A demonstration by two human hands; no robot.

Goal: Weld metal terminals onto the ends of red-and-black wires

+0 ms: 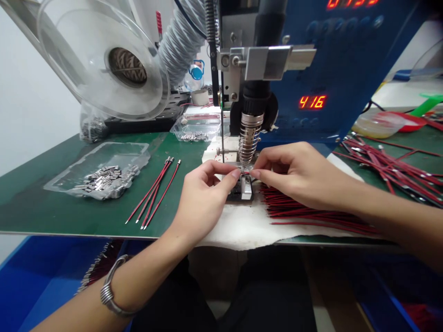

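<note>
My left hand (205, 199) pinches thumb and forefinger together at the left side of a small metal fixture (246, 188). From the other side my right hand (296, 173) closes its thumb and forefinger close to the same spot. What lies in either pinch is too small and covered to make out. Just above the fingertips is the spring-wrapped tip (249, 136) of a soldering machine (297, 69). A bundle of red and black wires (294, 210) lies under my right hand and forearm, on a white cloth (238, 228).
A clear tray (143, 152) of small metal connectors stands left, with several connector-ended wires (161, 186) beside it. Behind are a second clear tray (178, 129) and a round clear fume hood (83, 87). More wires (391, 166) pile up right, near a round tub (377, 127).
</note>
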